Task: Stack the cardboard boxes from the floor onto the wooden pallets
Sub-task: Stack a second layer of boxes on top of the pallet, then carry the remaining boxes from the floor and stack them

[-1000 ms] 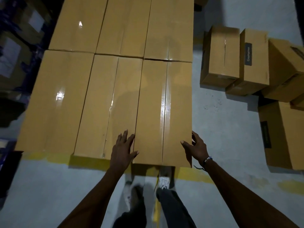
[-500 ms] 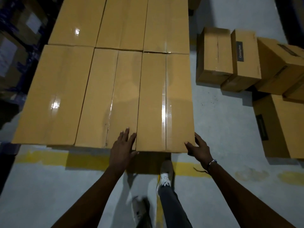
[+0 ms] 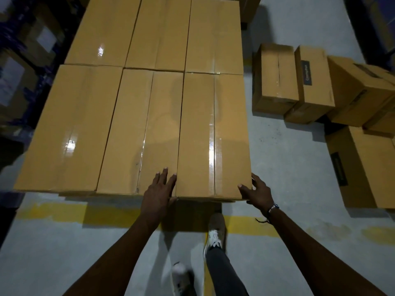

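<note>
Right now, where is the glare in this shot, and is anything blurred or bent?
Head view: glare streaks on the tape of the near right box and the left box; the trailing shoe is motion-blurred; the edges bow from the wide lens.

a dark label (image 3: pixel 306 73) on a floor box (image 3: pixel 314 82) to the right reads roughly "crompton", sideways and blurred. another box's dark strip (image 3: pixel 339 168) is too dim to read.
</note>
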Demonstrator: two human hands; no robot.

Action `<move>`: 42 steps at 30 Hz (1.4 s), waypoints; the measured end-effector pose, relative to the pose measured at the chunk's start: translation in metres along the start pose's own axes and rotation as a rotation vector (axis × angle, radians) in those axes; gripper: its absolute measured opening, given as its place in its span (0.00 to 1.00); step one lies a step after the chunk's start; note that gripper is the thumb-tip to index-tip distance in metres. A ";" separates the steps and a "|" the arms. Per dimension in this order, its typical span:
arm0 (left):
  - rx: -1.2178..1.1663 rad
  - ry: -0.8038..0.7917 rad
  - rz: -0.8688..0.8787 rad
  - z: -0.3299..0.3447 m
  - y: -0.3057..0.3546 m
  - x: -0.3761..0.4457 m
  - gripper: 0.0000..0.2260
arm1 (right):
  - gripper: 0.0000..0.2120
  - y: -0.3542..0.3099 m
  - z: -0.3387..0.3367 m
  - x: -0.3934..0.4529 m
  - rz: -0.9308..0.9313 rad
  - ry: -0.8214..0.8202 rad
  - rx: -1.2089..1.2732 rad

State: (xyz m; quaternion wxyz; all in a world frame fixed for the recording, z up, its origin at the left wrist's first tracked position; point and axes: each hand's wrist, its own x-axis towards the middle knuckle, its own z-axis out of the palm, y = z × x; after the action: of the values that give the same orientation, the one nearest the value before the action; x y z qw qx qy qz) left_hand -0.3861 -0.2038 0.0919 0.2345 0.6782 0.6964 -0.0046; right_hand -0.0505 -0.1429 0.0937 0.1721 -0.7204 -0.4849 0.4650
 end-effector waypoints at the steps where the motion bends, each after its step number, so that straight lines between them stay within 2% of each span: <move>1: -0.017 -0.017 -0.004 -0.004 0.001 0.000 0.39 | 0.30 -0.004 -0.001 0.001 -0.002 -0.002 -0.042; 4: -0.102 -0.057 -0.038 -0.023 0.006 -0.003 0.43 | 0.33 -0.026 -0.009 -0.005 0.009 0.014 -0.061; 7: -0.178 -0.010 -0.046 -0.048 0.011 -0.015 0.42 | 0.34 -0.048 -0.024 -0.021 0.013 0.040 0.007; 19: -0.512 0.182 -0.084 -0.187 0.065 -0.136 0.39 | 0.23 -0.102 -0.122 -0.191 -0.027 0.220 0.417; 27: -0.660 0.263 0.104 -0.259 0.143 -0.193 0.35 | 0.18 -0.116 -0.193 -0.301 -0.094 0.324 0.561; 33: -0.752 0.236 0.209 -0.281 0.204 -0.206 0.33 | 0.14 -0.106 -0.232 -0.340 -0.109 0.410 0.629; 42: -0.793 0.139 0.272 -0.271 0.309 -0.177 0.30 | 0.14 -0.060 -0.302 -0.347 -0.055 0.550 0.763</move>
State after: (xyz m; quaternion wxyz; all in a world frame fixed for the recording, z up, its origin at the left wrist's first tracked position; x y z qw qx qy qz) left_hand -0.1857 -0.2576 0.4881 0.4285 0.6199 0.5623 0.3405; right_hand 0.1366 -0.3513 0.4635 0.5589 -0.6891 -0.2349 0.3969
